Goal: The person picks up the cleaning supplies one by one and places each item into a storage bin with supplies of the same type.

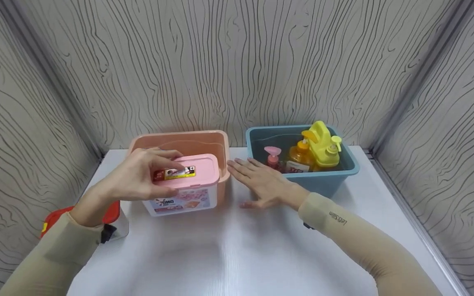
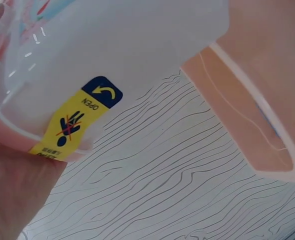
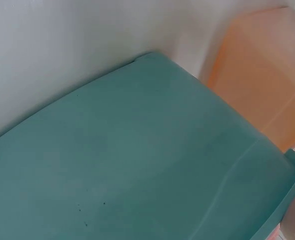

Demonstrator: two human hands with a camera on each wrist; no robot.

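My left hand [image 1: 142, 174] grips a white OMO laundry detergent box [image 1: 187, 202] by its pink lid [image 1: 198, 168], thumb in front and fingers behind. In the head view the box overlaps the near side of a pink bin [image 1: 204, 137]; a yellow-and-navy "OPEN" sticker [image 2: 72, 122] shows on its end in the left wrist view. With fingers spread, my right hand [image 1: 263, 183] reaches toward the pink bin's right rim, in front of the left corner of a blue-green bin [image 1: 319, 181]. I cannot tell whether its fingertips touch the rim.
Inside the blue-green bin stand a pink pump bottle [image 1: 273, 158], an orange pump bottle [image 1: 300, 156] and a yellow jug [image 1: 323, 148]. A red-lidded tub [image 1: 117, 224] sits beside my left forearm on the white table [image 1: 237, 255]. Wood-patterned walls [image 1: 237, 70] enclose the table.
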